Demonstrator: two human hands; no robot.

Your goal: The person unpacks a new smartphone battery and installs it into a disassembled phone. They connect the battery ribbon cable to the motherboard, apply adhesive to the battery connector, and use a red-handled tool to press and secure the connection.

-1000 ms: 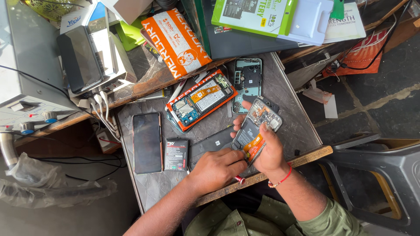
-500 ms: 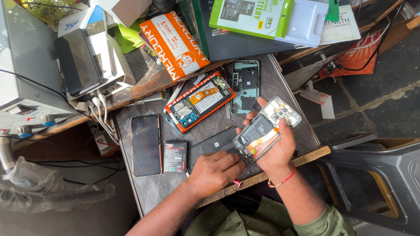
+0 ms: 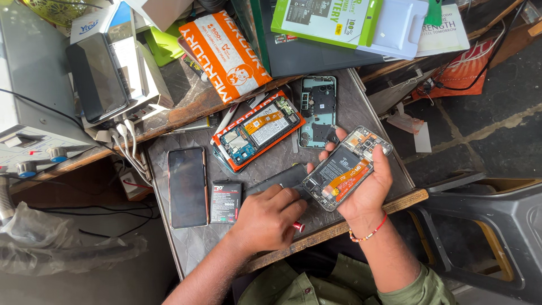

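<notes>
My right hand [image 3: 370,189] clasps the opened phone [image 3: 345,168], long axis toward upper right, while my left hand [image 3: 270,217] (fingers curled on a red-tipped tool [image 3: 297,227]) sits lower left.

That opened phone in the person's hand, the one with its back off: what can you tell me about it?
The opened phone is a slim rectangle with its back cover off, showing a black battery, an orange ribbon cable laid across it, and a circuit board with camera parts at its far end. Its frame looks like pale metal or plastic. It is tilted, lifted just above the grey table. The right hand cradles it from beneath, fingers wrapping its edges. The left hand rests on the table beside it.
</notes>
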